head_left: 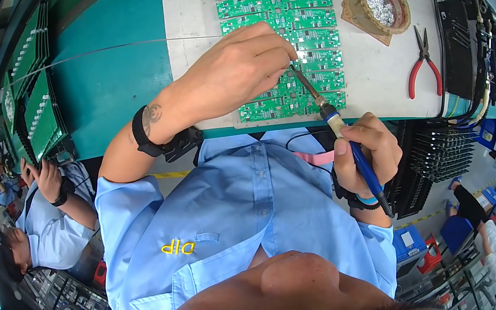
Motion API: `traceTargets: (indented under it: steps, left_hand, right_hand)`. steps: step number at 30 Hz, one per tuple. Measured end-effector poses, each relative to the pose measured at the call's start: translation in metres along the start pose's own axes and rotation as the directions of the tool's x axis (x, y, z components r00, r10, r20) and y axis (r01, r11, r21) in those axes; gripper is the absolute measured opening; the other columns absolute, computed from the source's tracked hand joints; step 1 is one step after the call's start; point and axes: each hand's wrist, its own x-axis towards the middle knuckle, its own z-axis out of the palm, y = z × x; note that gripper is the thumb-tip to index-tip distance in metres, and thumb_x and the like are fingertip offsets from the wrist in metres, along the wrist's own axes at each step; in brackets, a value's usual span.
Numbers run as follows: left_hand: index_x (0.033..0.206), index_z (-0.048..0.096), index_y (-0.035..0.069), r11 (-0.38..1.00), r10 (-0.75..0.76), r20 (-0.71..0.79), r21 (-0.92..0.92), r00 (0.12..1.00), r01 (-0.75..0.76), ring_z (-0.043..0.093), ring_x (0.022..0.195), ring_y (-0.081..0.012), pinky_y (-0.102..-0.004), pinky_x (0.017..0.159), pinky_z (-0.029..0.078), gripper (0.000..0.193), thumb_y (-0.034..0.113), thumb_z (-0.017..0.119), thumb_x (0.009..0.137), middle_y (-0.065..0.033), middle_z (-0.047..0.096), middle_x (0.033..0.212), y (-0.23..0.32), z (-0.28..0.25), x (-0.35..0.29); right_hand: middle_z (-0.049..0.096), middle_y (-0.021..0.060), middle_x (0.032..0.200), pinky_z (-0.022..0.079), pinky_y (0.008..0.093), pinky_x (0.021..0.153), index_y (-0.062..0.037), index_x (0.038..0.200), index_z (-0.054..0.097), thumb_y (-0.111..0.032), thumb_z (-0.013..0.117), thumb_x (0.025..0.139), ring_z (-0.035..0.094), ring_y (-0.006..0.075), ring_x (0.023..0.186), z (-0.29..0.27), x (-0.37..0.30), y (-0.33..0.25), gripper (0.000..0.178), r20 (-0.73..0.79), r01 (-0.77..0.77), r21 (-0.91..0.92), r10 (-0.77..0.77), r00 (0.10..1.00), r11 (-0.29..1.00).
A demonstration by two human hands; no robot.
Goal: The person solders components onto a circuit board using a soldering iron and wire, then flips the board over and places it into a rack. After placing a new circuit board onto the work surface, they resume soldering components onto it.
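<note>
My left hand (241, 65) pinches a thin solder wire (166, 39), which trails away to the left. Its fingertips hover over a panel of green circuit boards (274, 14), hiding part of it. In my right hand (372, 150) is a soldering iron (330, 114) with a blue handle, held like a pen. The iron's tip points at the panel close beside my left fingertips; whether it touches a joint I cannot tell. The boards lie side by side on a white sheet (186, 7).
A round brown pot (353, 5) with silvery scraps stands behind right, near red-handled pliers (423, 64). Dark equipment and cables (457, 38) line the right side. Green boards stand upright in a rack (36, 103) at far left, by a co-worker's hands (48, 181). The tabletop (107, 72) is teal.
</note>
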Motion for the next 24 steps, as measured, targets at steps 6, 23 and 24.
traceTargets:
  steps: [6,23,24]
  left_hand:
    - [0.094,0.066,-0.001,1.0,-0.005,0.005,0.007,1.0,0.005,0.066,0.098,-0.0305,-0.0404,0.085,0.056,0.015,-0.003,0.076,0.083,-0.0104,0.072,0.109,0.0001,0.001,0.0011]
    - [0.095,0.067,-0.001,1.0,-0.015,0.021,0.005,1.0,0.015,0.065,0.097,-0.03,-0.0393,0.083,0.057,0.015,-0.004,0.076,0.083,-0.01,0.07,0.109,0.0008,-0.0002,0.0024]
    - [0.093,0.067,0.0,1.0,0.007,0.01,0.019,1.0,-0.007,0.064,0.098,-0.0294,-0.0392,0.085,0.056,0.014,-0.002,0.075,0.082,-0.0094,0.069,0.106,0.0019,0.002,0.0021]
  right_hand:
    - [0.062,0.0127,0.071,0.043,0.0311,0.053,0.0052,0.096,0.064,-0.001,0.072,0.086,0.054,0.0201,0.055,0.0003,-0.0005,-0.0003,0.014,-0.001,0.002,-0.002,-0.002,1.0,1.0]
    - [0.061,0.0121,0.069,0.044,0.0317,0.054,0.0057,0.096,0.063,-0.003,0.072,0.088,0.055,0.0204,0.056,-0.001,0.0023,-0.0037,0.015,0.017,-0.03,0.009,0.03,0.999,1.0]
    - [0.06,0.0119,0.069,0.045,0.0318,0.055,0.0056,0.096,0.063,-0.004,0.072,0.089,0.055,0.0202,0.056,-0.0004,0.0044,-0.004,0.015,0.028,-0.028,0.027,0.027,0.999,0.999]
